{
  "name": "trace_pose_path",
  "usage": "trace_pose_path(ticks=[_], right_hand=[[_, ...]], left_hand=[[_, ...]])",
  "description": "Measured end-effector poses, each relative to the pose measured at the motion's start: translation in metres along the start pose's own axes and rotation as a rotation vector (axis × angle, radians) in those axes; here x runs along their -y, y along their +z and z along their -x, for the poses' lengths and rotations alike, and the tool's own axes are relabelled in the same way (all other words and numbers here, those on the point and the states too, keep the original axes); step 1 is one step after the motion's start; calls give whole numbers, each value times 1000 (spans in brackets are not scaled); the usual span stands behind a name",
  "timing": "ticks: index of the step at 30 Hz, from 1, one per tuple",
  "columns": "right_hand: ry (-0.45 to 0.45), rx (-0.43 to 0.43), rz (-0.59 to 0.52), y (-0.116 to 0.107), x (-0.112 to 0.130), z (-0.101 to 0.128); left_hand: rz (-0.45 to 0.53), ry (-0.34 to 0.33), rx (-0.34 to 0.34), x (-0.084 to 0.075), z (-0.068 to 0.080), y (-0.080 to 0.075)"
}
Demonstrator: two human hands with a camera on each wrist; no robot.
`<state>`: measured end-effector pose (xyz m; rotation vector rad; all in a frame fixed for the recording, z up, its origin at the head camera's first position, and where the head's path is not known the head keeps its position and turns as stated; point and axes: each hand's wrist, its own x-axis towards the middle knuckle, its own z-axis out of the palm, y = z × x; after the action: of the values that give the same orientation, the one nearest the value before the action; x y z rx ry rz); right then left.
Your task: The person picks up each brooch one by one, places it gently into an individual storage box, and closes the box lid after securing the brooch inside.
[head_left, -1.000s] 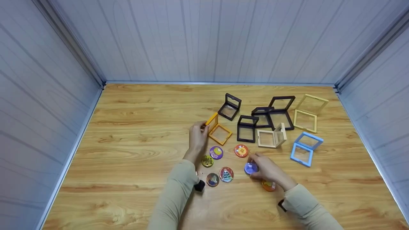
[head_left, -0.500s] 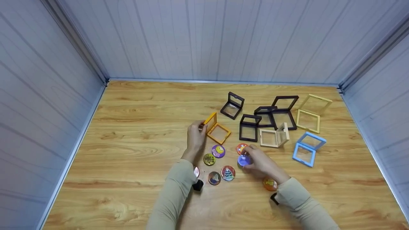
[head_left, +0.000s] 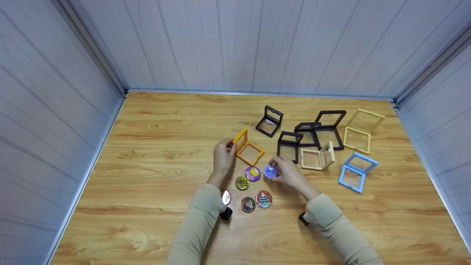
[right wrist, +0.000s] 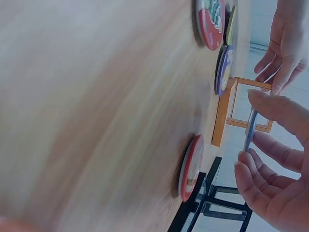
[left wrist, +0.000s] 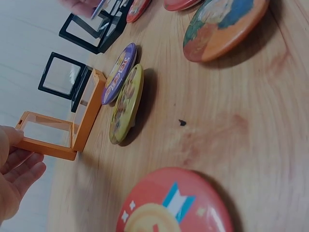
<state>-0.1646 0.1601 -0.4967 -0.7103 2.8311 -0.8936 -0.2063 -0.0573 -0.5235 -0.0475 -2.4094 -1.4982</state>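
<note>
My left hand (head_left: 223, 158) grips the upright half of an orange hinged display frame (left wrist: 87, 121), whose other half lies on the table. My right hand (head_left: 289, 175) pinches a round blue button badge (head_left: 270, 172) by its edge, above the table and just right of the orange frame. Under it sits a red-rimmed badge (right wrist: 191, 166), hidden in the head view. In front of the frame lie a purple badge (head_left: 252, 173) and a yellow-green badge (head_left: 242, 183). Nearer are a red Christmas-tree badge (head_left: 264, 199) and a brown badge (head_left: 248, 204).
Several black frames stand unfolded behind and to the right, one black frame (head_left: 269, 121) at the back. Further right are a cream frame (head_left: 327, 156), a blue frame (head_left: 352, 167) and a yellow frame (head_left: 357, 140). Another badge (head_left: 226, 197) peeks out beside the left sleeve.
My right hand has carried the blue badge left and away from me, over the red badge, toward the orange frame. My left hand keeps its grip, tilting the frame's upright half slightly left.
</note>
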Motion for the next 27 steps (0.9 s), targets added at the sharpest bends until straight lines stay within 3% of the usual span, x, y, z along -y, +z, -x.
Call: trace_pose_path(ticks=[9, 16, 23, 27], right_hand=[[63, -34, -69, 6, 10, -25], [94, -64, -77, 13, 13, -41], [162, -62, -89, 19, 15, -55], [151, -74, -84, 22, 16, -63]], left_hand=[[18, -55, 22, 0, 2, -4], [18, -48, 11, 2, 3, -6], [23, -84, 27, 2, 3, -9], [3, -34, -4, 3, 3, -10]])
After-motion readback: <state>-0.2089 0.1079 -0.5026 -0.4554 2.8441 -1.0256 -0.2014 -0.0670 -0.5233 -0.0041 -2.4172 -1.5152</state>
